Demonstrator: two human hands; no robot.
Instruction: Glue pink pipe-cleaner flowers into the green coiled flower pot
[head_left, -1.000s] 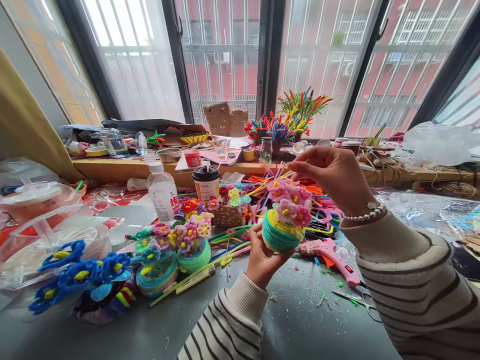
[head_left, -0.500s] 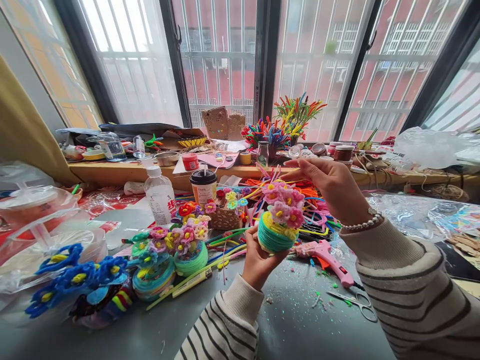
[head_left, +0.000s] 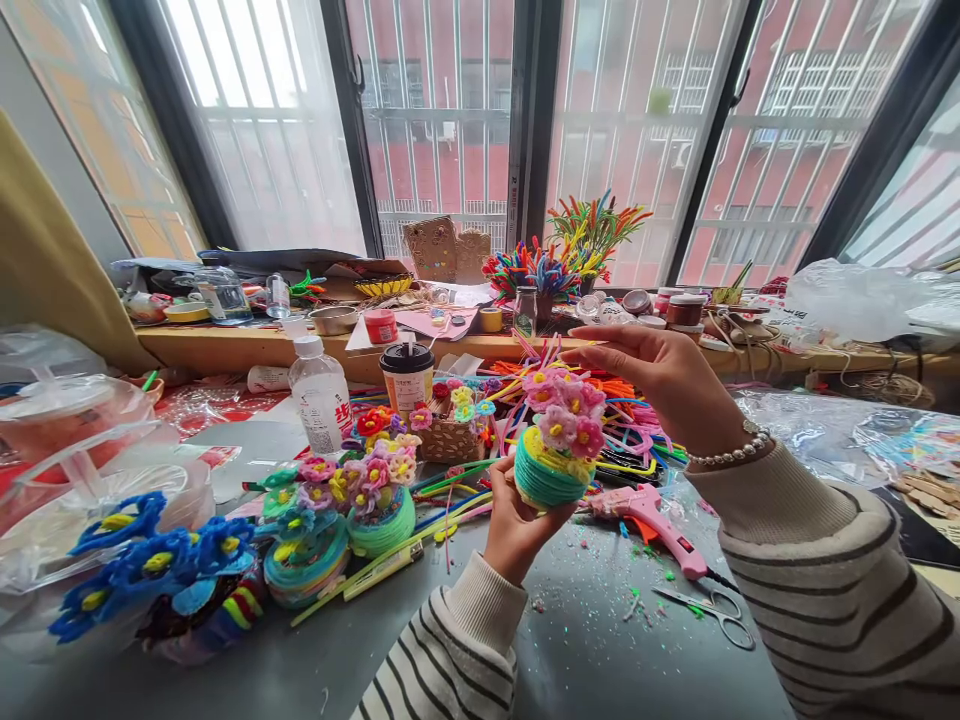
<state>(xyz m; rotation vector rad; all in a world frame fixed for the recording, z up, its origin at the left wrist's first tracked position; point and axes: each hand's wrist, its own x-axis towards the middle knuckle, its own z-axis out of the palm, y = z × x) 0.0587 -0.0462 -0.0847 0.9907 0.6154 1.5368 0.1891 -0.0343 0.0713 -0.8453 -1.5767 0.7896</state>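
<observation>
Grey table [head_left: 600, 640] | bottle [head_left: 316, 395]: red characters | left fingers [head_left: 504, 482] cup flowerpot [head_left: 551, 482] | right fingers [head_left: 611, 338] parted, nothing visibly held

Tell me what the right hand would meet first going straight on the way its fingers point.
Leftward in the picture, above the pink flowers, the right hand would first meet the pink strands. Depth is unclear: they seem farther back, so it might pass in front of them.

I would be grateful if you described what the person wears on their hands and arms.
The left hand and right hand are ungloved. The sleeves are cream with dark stripes, ending in plain beige ribbed cuffs. A bracelet of shiny, pale beads circles the right wrist.
</observation>
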